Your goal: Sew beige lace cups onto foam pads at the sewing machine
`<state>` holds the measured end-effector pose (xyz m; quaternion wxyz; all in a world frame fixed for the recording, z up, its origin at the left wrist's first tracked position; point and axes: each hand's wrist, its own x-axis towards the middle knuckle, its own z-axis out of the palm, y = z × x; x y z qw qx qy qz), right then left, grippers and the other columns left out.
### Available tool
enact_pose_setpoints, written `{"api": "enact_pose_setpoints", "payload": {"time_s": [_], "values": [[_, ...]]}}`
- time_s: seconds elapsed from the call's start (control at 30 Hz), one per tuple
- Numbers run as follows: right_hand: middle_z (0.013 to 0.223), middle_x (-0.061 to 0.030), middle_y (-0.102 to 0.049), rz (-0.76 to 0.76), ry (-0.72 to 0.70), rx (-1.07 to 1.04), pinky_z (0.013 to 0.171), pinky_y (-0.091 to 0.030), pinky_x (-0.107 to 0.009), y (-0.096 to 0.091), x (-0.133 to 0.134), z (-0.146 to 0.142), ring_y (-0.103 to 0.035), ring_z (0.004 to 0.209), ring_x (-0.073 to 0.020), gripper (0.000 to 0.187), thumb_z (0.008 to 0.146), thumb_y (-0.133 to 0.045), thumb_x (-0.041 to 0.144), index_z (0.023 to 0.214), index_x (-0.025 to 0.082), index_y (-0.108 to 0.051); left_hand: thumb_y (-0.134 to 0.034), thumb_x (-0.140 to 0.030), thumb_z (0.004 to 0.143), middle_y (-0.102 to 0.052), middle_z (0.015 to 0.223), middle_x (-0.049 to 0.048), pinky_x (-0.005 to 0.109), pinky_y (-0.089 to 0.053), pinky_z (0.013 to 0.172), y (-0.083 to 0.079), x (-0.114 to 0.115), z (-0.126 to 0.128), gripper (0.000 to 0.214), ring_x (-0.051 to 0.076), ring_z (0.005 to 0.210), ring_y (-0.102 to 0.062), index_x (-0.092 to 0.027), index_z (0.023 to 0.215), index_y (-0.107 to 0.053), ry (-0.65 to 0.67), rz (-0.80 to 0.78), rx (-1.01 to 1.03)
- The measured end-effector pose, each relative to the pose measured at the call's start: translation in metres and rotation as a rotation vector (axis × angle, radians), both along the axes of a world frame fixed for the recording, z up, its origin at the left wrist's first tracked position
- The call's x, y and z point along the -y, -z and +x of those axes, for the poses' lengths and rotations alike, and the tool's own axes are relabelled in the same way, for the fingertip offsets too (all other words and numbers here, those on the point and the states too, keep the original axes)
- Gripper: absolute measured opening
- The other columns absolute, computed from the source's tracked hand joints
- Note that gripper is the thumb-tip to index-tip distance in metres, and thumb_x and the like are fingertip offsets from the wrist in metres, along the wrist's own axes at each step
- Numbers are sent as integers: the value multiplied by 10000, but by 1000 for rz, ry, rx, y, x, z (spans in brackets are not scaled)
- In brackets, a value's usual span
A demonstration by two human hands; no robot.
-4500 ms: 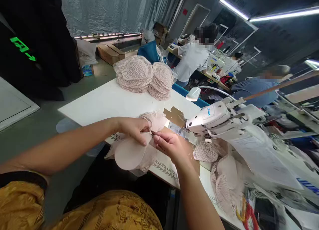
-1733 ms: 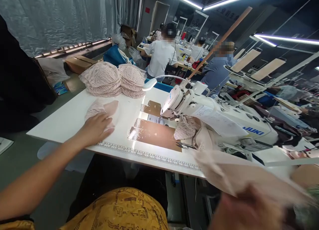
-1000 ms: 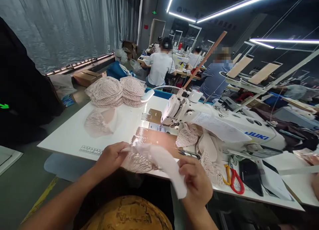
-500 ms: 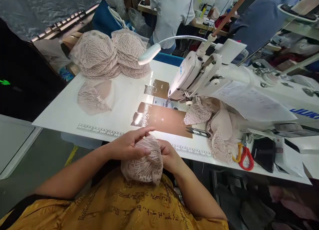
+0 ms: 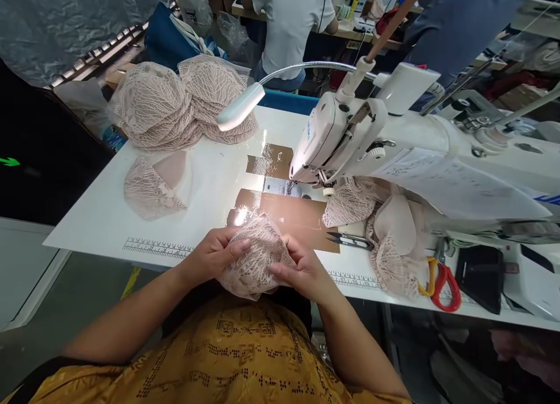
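Between my two hands is a pale pink lace bra cup [image 5: 256, 261], held over the front edge of the table. My left hand [image 5: 216, 253] grips its left side, with the thumb lying on top of the lace. On the right side my right hand [image 5: 301, 270] pinches the edge, thumb on top and fingers behind. Just beyond the cup stands the white sewing machine [image 5: 336, 135], its needle area lit by a lamp [image 5: 240, 106]. A single lace cup [image 5: 153, 185] lies flat on the table to the left.
Stacked lace cups [image 5: 153, 106] sit at the back left. More lace pieces [image 5: 396, 223] lie under the machine arm. Thread snips [image 5: 350, 240], red-handled scissors [image 5: 446, 287] and a black tray-like object [image 5: 480, 278] are on the right. A person [image 5: 291, 24] sits beyond the table.
Both hands have lifted the lace cup forward, away from my body and over the table edge. My right thumb now lies on top of the lace. The view has shifted slightly.
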<state>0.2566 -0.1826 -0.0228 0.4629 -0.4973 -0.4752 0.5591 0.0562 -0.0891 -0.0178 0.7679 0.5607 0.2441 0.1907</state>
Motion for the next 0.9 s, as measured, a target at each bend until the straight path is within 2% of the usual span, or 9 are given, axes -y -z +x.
{"api": "enact_pose_setpoints", "payload": {"time_s": [0.1, 0.17, 0.33, 0.4, 0.47, 0.6, 0.7, 0.8, 0.9], "values": [[836, -24, -638, -19, -1, -9, 755, -470, -299, 0, -3, -3, -585, 802, -177, 294, 856, -622, 480, 885, 192, -667, -548, -429, 930, -532, 716, 7, 191, -396, 554, 0, -3, 3, 351, 92, 622, -464, -110, 809, -630, 12, 120, -44], [768, -17, -640, -41, 18, -84, 716, -474, -298, 4, -5, -5, -581, 735, -170, 309, 828, -652, 491, 798, 185, -680, -554, -429, 928, -536, 708, 9, 187, -396, 543, 0, -6, 4, 368, 93, 619, -467, -109, 761, -626, 23, 126, -58], [572, 15, -573, -74, 406, -325, 574, -451, -279, 10, -8, -9, -496, 544, -131, 394, 613, -811, 544, 584, 196, -630, -600, -466, 888, -643, 751, 14, 218, -505, 664, 3, -6, -2, 316, 129, 696, -597, -157, 848, -658, -262, -327, 170], [581, 10, -580, -34, 513, -362, 575, -452, -283, 11, -9, -11, -499, 555, -134, 391, 603, -811, 556, 587, 204, -643, -623, -580, 826, -688, 962, 64, 283, -534, 804, 2, 2, -3, 451, 193, 891, -644, -168, 1003, -674, -249, -509, 273], [606, 6, -588, 14, 493, -301, 585, -449, -280, 12, -10, -14, -508, 581, -137, 355, 665, -780, 530, 592, 206, -653, -664, -615, 771, -647, 1187, 113, 359, -509, 934, -1, 14, 0, 586, 266, 1101, -603, -168, 1150, -643, -140, -601, 308], [601, 13, -590, 48, 362, -100, 577, -442, -267, 12, -13, -25, -509, 574, -126, 306, 724, -766, 405, 540, 191, -647, -746, -195, 704, -692, 1105, 86, 358, -510, 931, -4, 33, 19, 469, 251, 1072, -622, -179, 1164, -652, -220, -629, 221], [661, 10, -668, 0, 493, -291, 586, -482, -277, 8, -18, -31, -565, 585, -138, 227, 660, -809, 413, 648, 207, -718, -697, -28, 601, -716, 849, 33, 260, -540, 714, 5, 36, 26, 430, 179, 807, -658, -177, 1005, -710, -312, -649, 157], [745, 0, -726, 2, 667, -482, 659, -531, -308, 3, -20, -27, -628, 649, -163, 264, 587, -852, 408, 746, 228, -741, -688, -68, 692, -608, 558, -6, 178, -443, 507, 15, 30, 8, 86, 80, 496, -528, -153, 679, -695, -60, -568, 183], [797, 2, -738, 40, 642, -447, 706, -538, -302, -1, -18, -17, -649, 706, -161, 261, 616, -848, 353, 826, 241, -741, -637, -151, 817, -613, 545, 45, 221, -460, 528, 7, 14, -23, 269, 111, 502, -555, -140, 549, -643, 493, -312, 199]]}}
